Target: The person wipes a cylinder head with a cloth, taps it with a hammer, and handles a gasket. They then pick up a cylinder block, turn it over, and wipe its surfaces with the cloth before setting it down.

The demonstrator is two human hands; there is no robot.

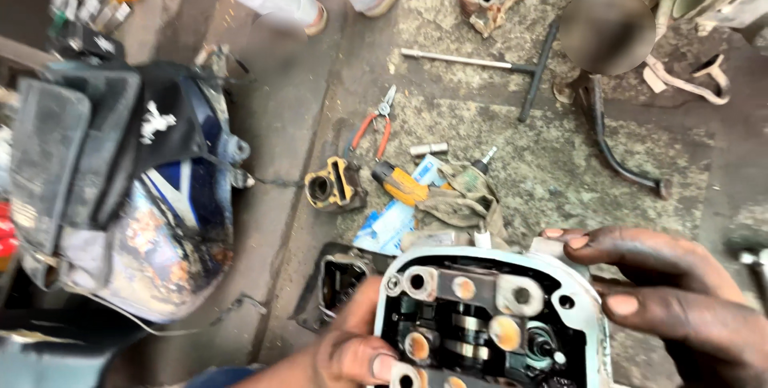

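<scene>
At the bottom centre of the frame, a pale engine cylinder head is held between both hands: the left hand is clamped on its lower left edge, the right hand on its right rim. Just above, orange-handled pliers and a yellow screwdriver are seen lying on the floor.
</scene>
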